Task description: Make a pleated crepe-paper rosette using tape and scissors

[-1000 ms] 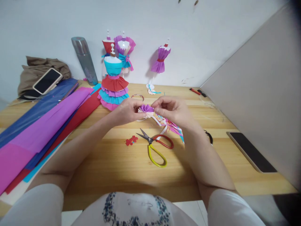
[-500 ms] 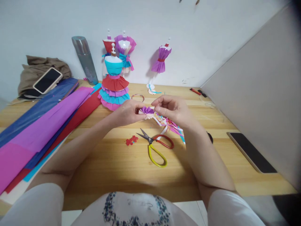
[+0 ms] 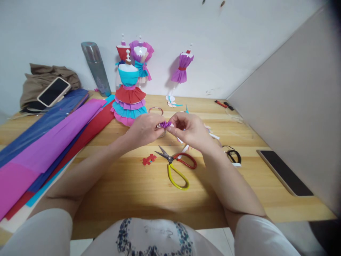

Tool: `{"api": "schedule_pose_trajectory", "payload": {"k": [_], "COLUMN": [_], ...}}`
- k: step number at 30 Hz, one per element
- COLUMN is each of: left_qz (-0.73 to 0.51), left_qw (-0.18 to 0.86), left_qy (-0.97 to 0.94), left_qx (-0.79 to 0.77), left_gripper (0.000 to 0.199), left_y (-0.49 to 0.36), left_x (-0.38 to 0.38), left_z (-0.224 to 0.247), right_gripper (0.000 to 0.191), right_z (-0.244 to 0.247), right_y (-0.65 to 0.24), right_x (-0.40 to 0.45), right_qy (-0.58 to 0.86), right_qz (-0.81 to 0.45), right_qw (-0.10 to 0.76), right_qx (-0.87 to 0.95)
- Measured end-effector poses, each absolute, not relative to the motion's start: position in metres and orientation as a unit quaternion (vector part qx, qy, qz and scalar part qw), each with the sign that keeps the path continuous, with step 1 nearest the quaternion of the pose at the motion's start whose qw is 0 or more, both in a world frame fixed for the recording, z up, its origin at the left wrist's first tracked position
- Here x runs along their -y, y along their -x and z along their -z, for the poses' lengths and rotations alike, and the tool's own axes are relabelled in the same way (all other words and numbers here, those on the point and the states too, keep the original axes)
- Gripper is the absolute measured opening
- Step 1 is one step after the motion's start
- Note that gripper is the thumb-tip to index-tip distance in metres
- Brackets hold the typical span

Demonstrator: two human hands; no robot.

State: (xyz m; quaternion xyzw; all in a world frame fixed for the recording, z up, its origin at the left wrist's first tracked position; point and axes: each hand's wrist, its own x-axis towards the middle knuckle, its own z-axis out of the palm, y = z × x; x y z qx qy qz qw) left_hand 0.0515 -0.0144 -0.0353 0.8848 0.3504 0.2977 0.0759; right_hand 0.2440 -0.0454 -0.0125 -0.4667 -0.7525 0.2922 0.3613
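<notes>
A small pleated purple and white paper piece [image 3: 165, 124] is held between both hands above the middle of the table. My left hand [image 3: 145, 129] pinches its left side, and my right hand [image 3: 186, 128] grips the right side between thumb and forefinger. Below the hands lie open scissors [image 3: 170, 159] with one red and one yellow handle. Left of the blades is a small cluster of red paper flowers [image 3: 149, 159]. Paper scraps [image 3: 184, 151] lie partly hidden under my right hand.
Dressed mannequins [image 3: 129, 94] stand at the back, one [image 3: 182, 67] farther right. Long crepe sheets [image 3: 53, 142], a bottle [image 3: 96, 69] and a phone [image 3: 54, 91] occupy the left. On the right are a black cord loop [image 3: 234, 156] and another phone [image 3: 286, 172].
My right hand has moved left and slightly down onto the paper piece, which is now gathered more tightly. The black cord loop has come into fuller view.
</notes>
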Motion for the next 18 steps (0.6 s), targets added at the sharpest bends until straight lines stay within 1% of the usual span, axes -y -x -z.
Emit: {"api": "schedule_pose_trajectory", "payload": {"k": [9, 15, 18], "left_qz": [-0.257, -0.254, -0.244], "left_qw": [0.034, 0.023, 0.014], "left_qy": [-0.89, -0.889, -0.886], "left_qx": [-0.375, -0.382, -0.395], "left_gripper": [0.013, 0.02, 0.023], "left_y": [-0.054, -0.055, -0.056], "left_x": [0.024, 0.027, 0.029], "left_z": [0.026, 0.026, 0.026], "right_gripper": [0.009, 0.014, 0.01], "right_z": [0.016, 0.016, 0.018], "right_y": [-0.241, -0.233, -0.231], "right_x": [0.05, 0.059, 0.06], "right_qy": [0.465, 0.499, 0.508], "right_qz": [-0.202, -0.124, -0.089], "right_qw": [0.368, 0.36, 0.35], "right_qx": [0.78, 0.779, 0.783]}}
